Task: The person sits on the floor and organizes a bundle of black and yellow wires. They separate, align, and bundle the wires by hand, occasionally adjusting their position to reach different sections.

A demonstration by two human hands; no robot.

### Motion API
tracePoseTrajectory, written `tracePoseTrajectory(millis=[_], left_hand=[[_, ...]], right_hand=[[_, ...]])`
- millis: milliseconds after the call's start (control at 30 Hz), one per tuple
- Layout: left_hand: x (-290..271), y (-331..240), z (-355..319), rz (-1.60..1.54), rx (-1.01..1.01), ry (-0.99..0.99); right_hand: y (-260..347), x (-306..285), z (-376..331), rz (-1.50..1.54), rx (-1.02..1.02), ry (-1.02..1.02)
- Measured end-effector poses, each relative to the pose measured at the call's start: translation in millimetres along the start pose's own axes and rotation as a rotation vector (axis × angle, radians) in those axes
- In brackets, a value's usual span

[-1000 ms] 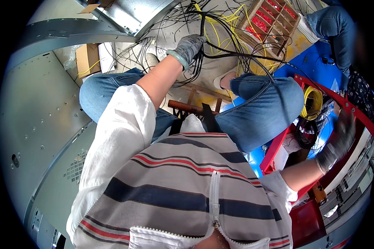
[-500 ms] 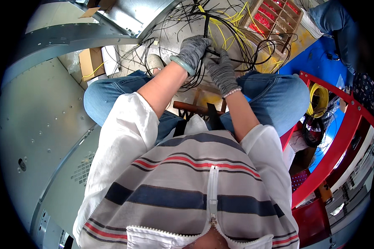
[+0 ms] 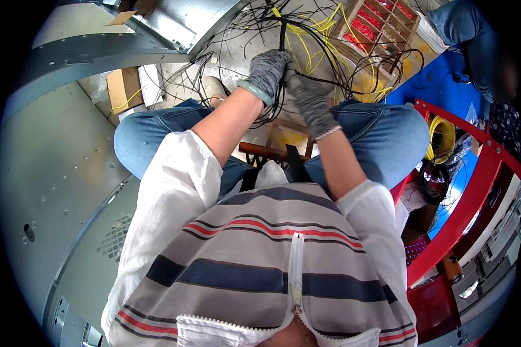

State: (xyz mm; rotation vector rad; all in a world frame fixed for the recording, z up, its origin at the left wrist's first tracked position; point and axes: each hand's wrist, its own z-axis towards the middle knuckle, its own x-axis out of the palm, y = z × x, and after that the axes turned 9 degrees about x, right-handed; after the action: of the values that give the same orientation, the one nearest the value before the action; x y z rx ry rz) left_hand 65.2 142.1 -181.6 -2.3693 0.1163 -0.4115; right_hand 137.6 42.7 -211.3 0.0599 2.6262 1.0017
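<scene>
Left hand [image 3: 267,67], right hand [image 3: 305,95] side by side, gloved fingers curled, pinching black wire bundle [image 3: 282,36] between them.

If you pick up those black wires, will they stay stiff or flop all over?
Probably floppy: the black wires loop and curl loosely over the floor rather than lying straight. They look thin, so likely light, but tangled with the yellow wires, so a pull may drag others along. Both gloved hands, left and right, grip them together, hinting one hand can't steady them.

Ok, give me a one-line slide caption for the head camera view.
Seated person's gloved left hand and right hand grip a bundle of black wires above their knees, beside grey metal panels.
</scene>
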Motion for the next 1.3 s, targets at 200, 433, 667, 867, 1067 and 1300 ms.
tracePoseTrajectory(millis=[200, 433, 667, 867, 1067, 1300], left_hand=[[-28, -11, 9, 0.712, 0.335, 0.393], [-19, -13, 11, 0.985, 0.185, 0.278], [-38, 7, 0, -0.145, -0.270, 0.361], [-32, -1, -5, 0.519, -0.075, 0.374], [-37, 3, 17, 0.170, 0.032, 0.205], [-31, -10, 32, 0.388, 0.068, 0.106]], right_hand=[[33, 16, -32, 0.438, 0.116, 0.141], [30, 9, -34, -0.618, -0.069, -0.221], [0, 11, -11, -0.295, -0.157, -0.002], [20, -6, -23, -0.219, -0.035, 0.232], [45, -90, -75, 0.552, -0.321, -0.243], [18, -327, -252, 1.230, -0.759, -0.572]])
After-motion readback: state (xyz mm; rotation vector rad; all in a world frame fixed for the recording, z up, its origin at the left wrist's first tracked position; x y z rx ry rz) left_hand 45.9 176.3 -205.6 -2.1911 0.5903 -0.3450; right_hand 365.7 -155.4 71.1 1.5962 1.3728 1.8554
